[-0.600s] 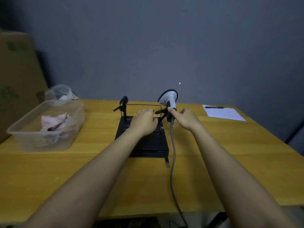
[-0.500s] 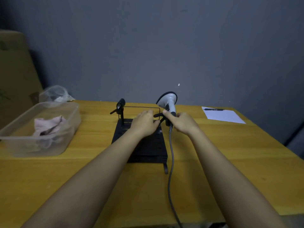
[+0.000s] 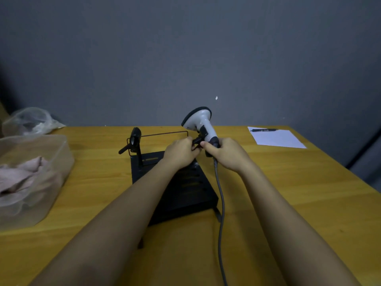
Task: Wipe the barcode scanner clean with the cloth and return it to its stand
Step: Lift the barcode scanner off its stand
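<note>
Gripping the barcode scanner (image 3: 201,125) by its handle, the right hand (image 3: 225,154) has its fingers wrapped round the lower grip; scanner sits upright w/ head tilted toward 11 o'clock, above the black stand (image 3: 177,182) at desk centre. Left hand (image 3: 180,152), at 9 o'clock of the right, pinches the stand's black clip arm just beside the handle. Grey cable (image 3: 220,199) trails toward 6 o'clock. Clear tub (image 3: 61,162) w/ pink cloth (image 3: 22,174) at 9 o'clock on the desk (image 3: 288,193); paper (image 3: 276,139) w/ pen (image 3: 262,130) at 2 o'clock; plastic bag (image 3: 31,120) at 10 o'clock.
</note>
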The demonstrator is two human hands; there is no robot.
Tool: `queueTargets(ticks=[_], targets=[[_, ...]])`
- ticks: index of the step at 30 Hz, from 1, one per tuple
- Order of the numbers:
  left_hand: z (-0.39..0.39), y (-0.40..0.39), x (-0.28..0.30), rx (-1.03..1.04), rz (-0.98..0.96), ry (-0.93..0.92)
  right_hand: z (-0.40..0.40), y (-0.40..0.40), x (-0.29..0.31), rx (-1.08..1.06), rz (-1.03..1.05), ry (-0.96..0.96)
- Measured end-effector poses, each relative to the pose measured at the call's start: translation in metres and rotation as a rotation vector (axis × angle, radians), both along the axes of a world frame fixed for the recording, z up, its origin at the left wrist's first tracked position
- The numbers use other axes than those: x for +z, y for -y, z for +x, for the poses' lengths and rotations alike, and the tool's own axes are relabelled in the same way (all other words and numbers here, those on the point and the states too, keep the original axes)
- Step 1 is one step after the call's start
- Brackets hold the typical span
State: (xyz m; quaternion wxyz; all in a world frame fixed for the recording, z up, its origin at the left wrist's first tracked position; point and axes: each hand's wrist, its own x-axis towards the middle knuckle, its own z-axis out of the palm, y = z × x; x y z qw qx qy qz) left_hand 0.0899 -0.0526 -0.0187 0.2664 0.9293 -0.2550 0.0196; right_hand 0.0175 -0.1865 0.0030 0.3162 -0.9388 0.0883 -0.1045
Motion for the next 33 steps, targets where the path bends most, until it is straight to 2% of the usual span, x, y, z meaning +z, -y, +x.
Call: queueTargets(ticks=[10,19,33], targets=[[0.012,0.007,-0.008,-0.064,-0.138,-0.074,0.003,0.008,0.002,0.033,-0.019,-0.007],[0.015,0.007,-0.019,-0.087,-0.152,-0.002,0.003,0.000,0.008,-0.058,-0.177,-0.043],[0.016,0.008,-0.027,-0.108,-0.155,0.048,0.005,-0.003,-0.004,-0.063,-0.110,0.042]])
